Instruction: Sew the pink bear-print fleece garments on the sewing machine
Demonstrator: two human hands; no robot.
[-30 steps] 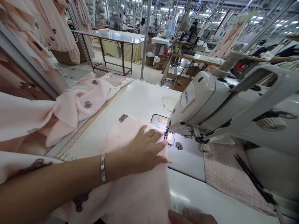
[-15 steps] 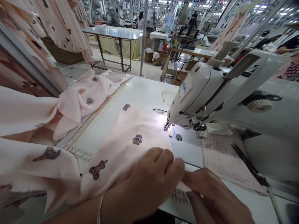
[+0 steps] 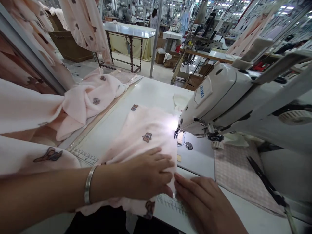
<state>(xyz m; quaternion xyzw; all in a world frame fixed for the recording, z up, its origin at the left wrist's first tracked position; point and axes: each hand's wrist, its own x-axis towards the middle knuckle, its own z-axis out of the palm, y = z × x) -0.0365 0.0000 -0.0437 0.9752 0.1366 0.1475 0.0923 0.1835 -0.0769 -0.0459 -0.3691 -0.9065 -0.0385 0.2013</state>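
A pale pink fabric piece (image 3: 143, 130) printed with small bears lies flat on the white sewing table (image 3: 148, 94), its right edge under the needle of a white sewing machine (image 3: 219, 94). My left hand (image 3: 146, 174), wearing a silver bangle on the wrist, presses flat on the fabric's near edge with fingers stretched out. My right hand (image 3: 207, 203) lies flat beside it, fingertips touching the fabric's right edge next to a printed ruler strip.
More pink bear-print fabric (image 3: 90, 97) is heaped at the left over the table's edge. A checked cloth (image 3: 234, 169) and black scissors (image 3: 265, 185) lie under the machine arm. Metal tables, boxes and other workstations stand behind, with people far off.
The fabric piece was pulled back toward me, away from the needle. Both hands went from pinching its near edge to lying flat on it.
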